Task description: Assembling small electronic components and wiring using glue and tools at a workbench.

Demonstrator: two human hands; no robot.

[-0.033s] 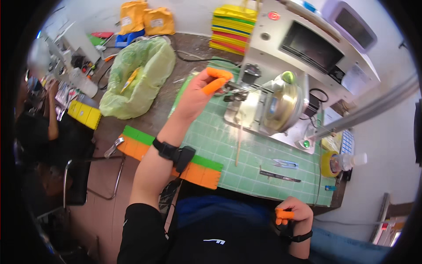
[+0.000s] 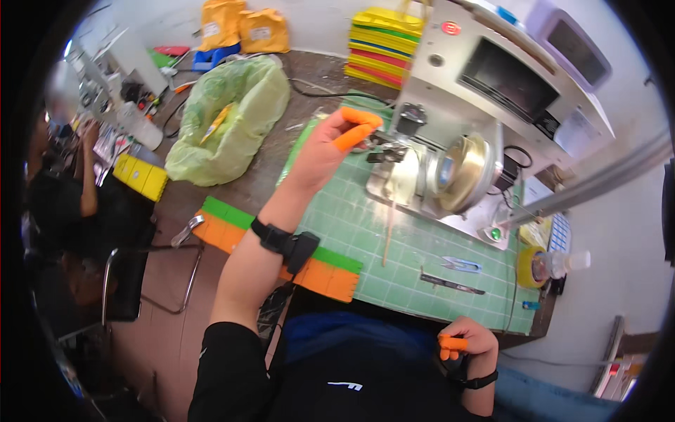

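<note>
My left hand (image 2: 325,149) reaches over the bench with orange finger cots on thumb and forefinger. Its fingers are pinched together beside a small dark metal clamp (image 2: 387,151) at the left end of a bench machine (image 2: 485,105). Whatever lies between the fingertips is too small to make out. A shiny round spool (image 2: 460,172) stands upright on the machine, right of the clamp. My right hand (image 2: 470,337) hangs near the bench's front edge, its fingers curled inward, also wearing orange cots. Anything inside that closed hand is hidden.
On the green gridded mat (image 2: 337,218) lie a thin stick (image 2: 389,235), blue-handled snips (image 2: 462,264) and dark tweezers (image 2: 452,283). A lined bin (image 2: 235,137) stands left. An orange-green board (image 2: 327,274) runs under my left forearm. Yellow tape (image 2: 531,267) sits right; another person works far left.
The whole scene sits slightly farther right in the picture. Both hands keep the same pose and place. A bright green patch at the spool's top no longer shows.
</note>
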